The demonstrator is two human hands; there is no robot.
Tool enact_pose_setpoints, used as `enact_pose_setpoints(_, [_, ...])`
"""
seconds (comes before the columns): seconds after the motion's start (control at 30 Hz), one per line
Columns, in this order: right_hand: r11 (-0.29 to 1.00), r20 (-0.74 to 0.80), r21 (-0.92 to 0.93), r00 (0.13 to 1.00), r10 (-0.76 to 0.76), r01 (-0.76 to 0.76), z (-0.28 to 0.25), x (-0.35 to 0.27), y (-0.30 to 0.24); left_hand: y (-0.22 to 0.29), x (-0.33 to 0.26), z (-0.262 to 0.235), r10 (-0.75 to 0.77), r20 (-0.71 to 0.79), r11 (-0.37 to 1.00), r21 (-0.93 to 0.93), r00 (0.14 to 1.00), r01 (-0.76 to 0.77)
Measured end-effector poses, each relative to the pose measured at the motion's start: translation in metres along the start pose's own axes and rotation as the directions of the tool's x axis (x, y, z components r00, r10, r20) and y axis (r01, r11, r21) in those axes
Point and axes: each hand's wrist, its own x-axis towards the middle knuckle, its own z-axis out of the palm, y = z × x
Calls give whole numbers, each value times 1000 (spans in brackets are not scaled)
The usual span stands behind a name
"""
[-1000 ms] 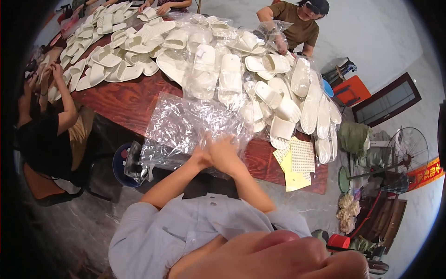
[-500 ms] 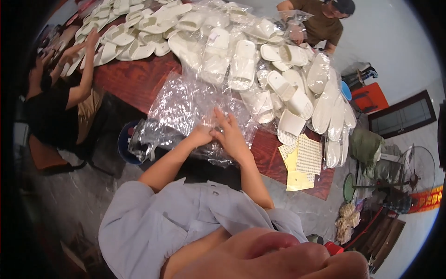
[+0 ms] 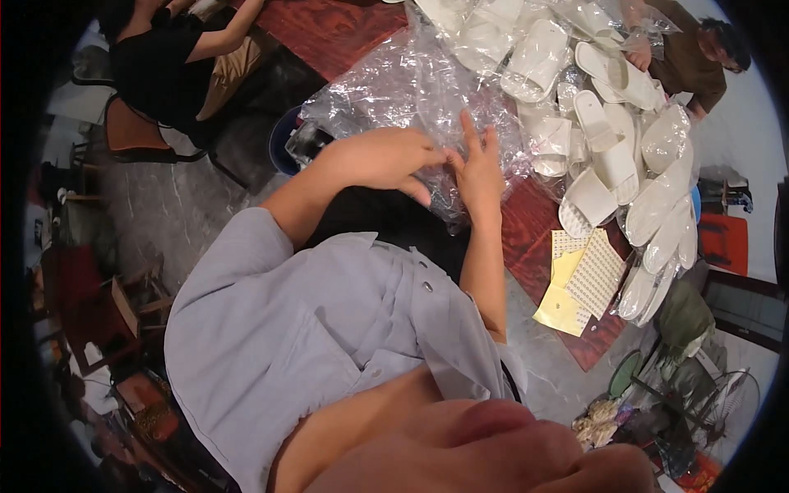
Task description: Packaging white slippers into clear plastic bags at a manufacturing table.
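Observation:
A spread of clear plastic bags (image 3: 386, 78) covers the near edge of the dark red table. Over its lower part my left hand (image 3: 382, 160) reaches to the right, with its fingers stretched out and its thumb apart below them. Beside it my right hand (image 3: 479, 177) points away from me, fingers spread over the plastic. The right thumb meets or nearly meets the left fingertips; whether a bag edge lies between them is too small to tell. White slippers (image 3: 534, 62), several of them in clear bags, are heaped beyond and to the right of my hands.
Yellow and white sticker sheets (image 3: 593, 271) lie on the table's (image 3: 530, 234) right corner. A blue bin (image 3: 283, 140) stands by the left table edge. One person (image 3: 156, 62) sits at far left, another (image 3: 699, 57) is at far right. A fan (image 3: 731, 403) stands right.
The view has turned, so the table sits higher and farther right. My left hand has lifted off its place close against the right hand, and its thumb has spread away from its fingers.

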Motion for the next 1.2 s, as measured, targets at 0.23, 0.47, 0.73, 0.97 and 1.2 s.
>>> enact_pose_setpoints(0.23, [986, -18, -167, 1000, -15, 12, 10, -4, -10, 5, -14, -31, -259, -633, 965, -143, 729, 219])
enact_pose_setpoints(0.47, [987, 84, -154, 996, -43, 56, -3, -3, -10, -75, 3, -1, -443, -612, 896, -295, 655, 331])
enact_pose_setpoints(0.73, [978, 74, -20, 976, -204, 206, -10, -32, 12, -141, -60, 11, -598, -397, 731, -626, 697, 271])
enact_pose_setpoints(0.97, [988, 292, -69, 950, -110, 136, -34, -46, -9, -82, -38, -17, -599, -579, 508, 260, 554, 821])
enact_pose_setpoints(1.2, [976, 332, -176, 941, -61, 125, -35, -58, -18, -44, 64, 17, -110, -521, 901, 307, 846, 307])
